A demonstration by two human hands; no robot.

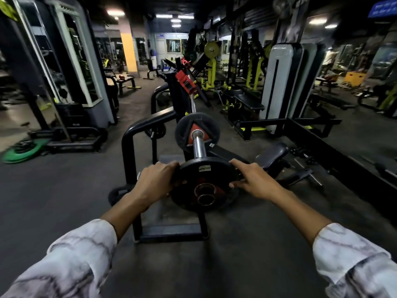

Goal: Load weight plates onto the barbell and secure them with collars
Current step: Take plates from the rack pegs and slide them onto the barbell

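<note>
A black weight plate is clamped at its rim by the left hand and the right hand, just before the barbell sleeve. Its bore appears doubled by blur. Another plate is already seated; the far bar end is hidden.

- My round black weight plate looks matt, rubbery, with a shiny metal-ringed hole.
- The silver barbell sleeve is polished, glossy metal.
- My pale marbled sleeves are soft cloth.
</note>
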